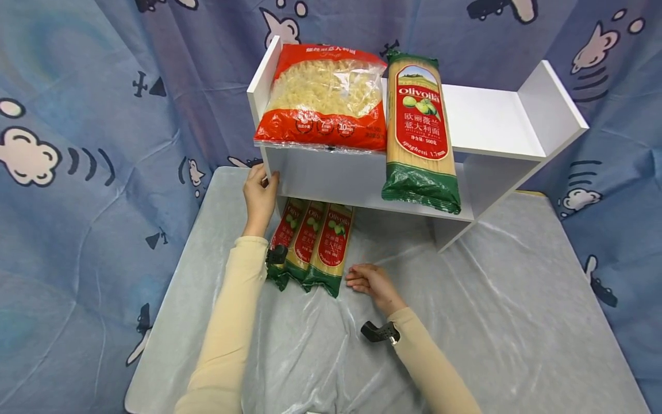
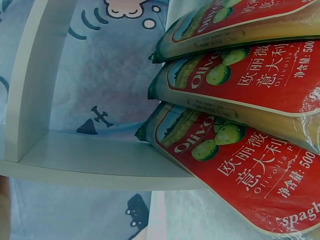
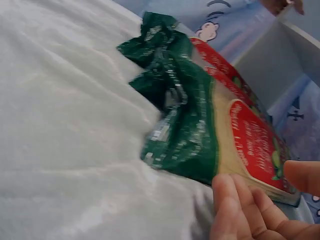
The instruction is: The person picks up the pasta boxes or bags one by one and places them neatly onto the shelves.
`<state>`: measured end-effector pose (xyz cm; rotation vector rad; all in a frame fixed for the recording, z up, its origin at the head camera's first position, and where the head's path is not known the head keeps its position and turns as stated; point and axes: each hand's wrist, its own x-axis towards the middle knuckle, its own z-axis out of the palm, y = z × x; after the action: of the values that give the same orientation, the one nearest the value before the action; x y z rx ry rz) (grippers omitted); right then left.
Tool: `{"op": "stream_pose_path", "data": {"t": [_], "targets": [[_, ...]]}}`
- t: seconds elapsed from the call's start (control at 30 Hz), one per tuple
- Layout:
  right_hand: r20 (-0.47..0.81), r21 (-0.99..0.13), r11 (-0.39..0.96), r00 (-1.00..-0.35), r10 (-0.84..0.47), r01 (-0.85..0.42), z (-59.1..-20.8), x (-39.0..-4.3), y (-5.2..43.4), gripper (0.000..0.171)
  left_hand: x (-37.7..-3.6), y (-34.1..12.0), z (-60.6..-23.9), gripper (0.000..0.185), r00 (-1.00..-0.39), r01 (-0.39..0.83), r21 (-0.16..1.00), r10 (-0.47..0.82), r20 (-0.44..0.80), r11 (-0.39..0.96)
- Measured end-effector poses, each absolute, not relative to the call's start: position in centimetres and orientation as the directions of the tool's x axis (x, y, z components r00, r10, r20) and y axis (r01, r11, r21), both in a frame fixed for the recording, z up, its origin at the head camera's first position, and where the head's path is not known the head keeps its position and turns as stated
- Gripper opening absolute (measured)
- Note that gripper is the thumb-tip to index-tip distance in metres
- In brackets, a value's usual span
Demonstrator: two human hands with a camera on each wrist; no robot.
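Observation:
At the white shelf's (image 1: 362, 183) left end, my left hand (image 1: 260, 195) grips the edge of the side panel, thumb on the inner side. Three spaghetti packs with red labels and green ends lie side by side, overlapping, on the table under the shelf; the rightmost spaghetti pack (image 1: 331, 244) is nearest my right hand (image 1: 374, 283). That hand is just beside the pack's right edge, fingers loosely bent and holding nothing. In the right wrist view, its fingertips (image 3: 225, 187) are right at the pack's edge, thumb apart from them. The left wrist view shows the packs' (image 2: 210, 145) far ends.
On the shelf's upper level, a red bag of spiral pasta (image 1: 326, 98) and another spaghetti pack (image 1: 421, 132) lean forward, the pack hanging over the front. A grey cloth covers the table (image 1: 517, 299). Blue patterned curtain (image 1: 103, 172) surrounds it.

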<state>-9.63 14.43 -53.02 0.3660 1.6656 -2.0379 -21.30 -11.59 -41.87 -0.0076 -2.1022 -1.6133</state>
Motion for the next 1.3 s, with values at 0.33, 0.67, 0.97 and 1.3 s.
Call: {"op": "stream_pose_path", "data": {"t": [0.33,0.67,0.97,1.3], "targets": [[-0.460,-0.881,-0.067,-0.880,-0.116,0.469,-54.2,-9.5,12.9,0.028,-21.1,-11.5,-41.8,0.022,-0.888,0.283,0.911,-0.277,0.367,0.301],[-0.323,-0.938,0.137,-0.946,-0.025,0.317,-54.4,-8.9,11.9,0.027,-21.0,-11.6,-42.0,0.022,-0.883,0.290,0.902,-0.274,0.381,0.320],[-0.243,-0.904,0.353,-0.969,0.044,0.243,-55.1,-9.3,10.7,0.037,-21.1,-11.7,-41.8,0.022,-0.889,0.285,0.905,-0.267,0.373,0.316],[-0.148,-0.841,0.522,-0.989,0.025,0.140,-55.2,-9.3,10.6,0.031,-21.1,-11.7,-41.8,0.023,-0.892,0.291,0.907,-0.257,0.372,0.304]]}}
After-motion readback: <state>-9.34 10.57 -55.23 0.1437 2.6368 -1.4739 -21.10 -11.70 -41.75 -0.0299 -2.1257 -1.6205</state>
